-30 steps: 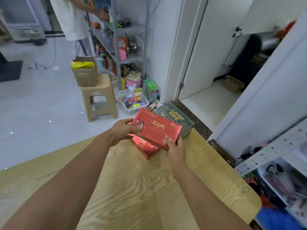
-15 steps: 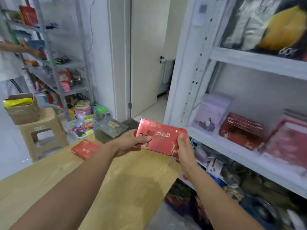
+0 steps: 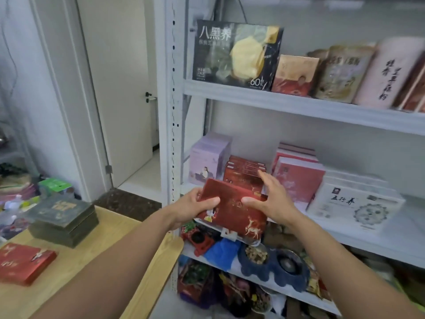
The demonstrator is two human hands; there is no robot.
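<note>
I hold a flat red box [image 3: 232,212] with a deer print up in front of the white rack's middle shelf [image 3: 391,245]. My left hand [image 3: 195,208] grips its left edge, thumb on the face. My right hand [image 3: 273,199] pinches its right side, thumb on the front and fingers stretched out behind the top corner. Just behind the box, a stack of matching red boxes [image 3: 243,168] lies on that shelf between a purple box [image 3: 207,162] and pink boxes [image 3: 299,178].
A white box [image 3: 351,206] lies on the shelf to the right. The upper shelf carries a black box [image 3: 234,54] and pouches. The wooden table [image 3: 69,268] at left bears another red box [image 3: 25,263] and a dark green box [image 3: 62,219]. The rack's post [image 3: 171,111] stands by the door [image 3: 124,88].
I have lifted the red box off the table and swung it right and up to the rack's middle shelf. My view turned from the table to the shelves.
</note>
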